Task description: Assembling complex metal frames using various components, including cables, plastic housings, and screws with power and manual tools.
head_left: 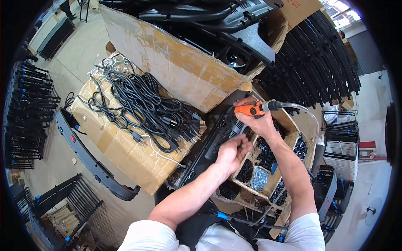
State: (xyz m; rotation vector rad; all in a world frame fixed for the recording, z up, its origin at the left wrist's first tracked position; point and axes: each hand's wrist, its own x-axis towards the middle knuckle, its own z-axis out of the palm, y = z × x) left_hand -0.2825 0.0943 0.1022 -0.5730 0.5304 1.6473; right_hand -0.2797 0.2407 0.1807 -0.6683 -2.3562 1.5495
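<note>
Orange tubular tool (249, 110) in hand (259, 123)

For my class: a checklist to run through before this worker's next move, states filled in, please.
1. Orange tool in the right hand: ok, gripped.
2. Hose joined to the tool: ok, at its rear end.
3. Tool's tip seated on the black vented part: cannot tell, tip hidden.
4. Left hand empty: cannot tell, fingers curled near the part.
5. Silver fasteners sorted: ok, apart from black fasteners.
6. Black cords apart from the tool: ok, piled on the carton.
</note>
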